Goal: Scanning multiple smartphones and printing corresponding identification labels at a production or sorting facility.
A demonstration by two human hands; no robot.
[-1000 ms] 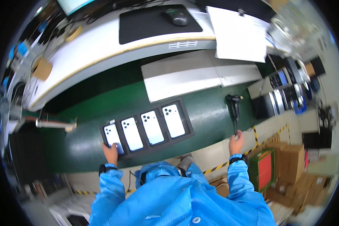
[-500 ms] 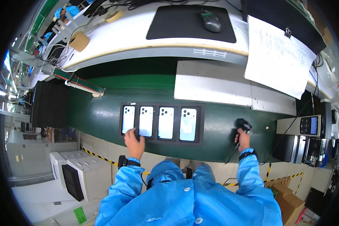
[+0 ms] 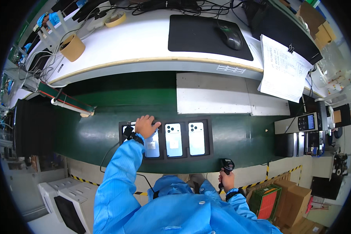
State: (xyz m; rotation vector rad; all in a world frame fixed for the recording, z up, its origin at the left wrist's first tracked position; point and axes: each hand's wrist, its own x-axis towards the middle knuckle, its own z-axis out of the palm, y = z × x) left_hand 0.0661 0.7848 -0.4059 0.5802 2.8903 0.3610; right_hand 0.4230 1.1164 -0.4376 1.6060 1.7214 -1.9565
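A black tray [image 3: 210,140] on the green bench holds smartphones in a row, their backs with camera bumps facing up. My left hand [image 3: 146,126] lies over the tray's far edge, its fingers stretched out and thumb apart. It covers the top of the second phone [image 3: 152,147], and my wrist hides most of the leftmost one. The third phone [image 3: 173,137] and the fourth phone [image 3: 196,136] show in full; pale labels are on the second and third. My right hand [image 3: 227,181] is closed round the handle of a black handheld barcode scanner [image 3: 227,165], at the bench's near edge.
A white shelf [image 3: 105,62] across the back carries a mouse pad [image 3: 195,37], a mouse [image 3: 232,39] and tape rolls. Clipped papers [image 3: 285,70] hang at the right, above a device with a small screen [image 3: 309,121]. A white panel [image 3: 212,93] lies behind the tray.
My left hand has moved from the tray's near edge to its far edge, across the left phones. My right hand has drawn the scanner back toward me and to the left. The view has shifted.
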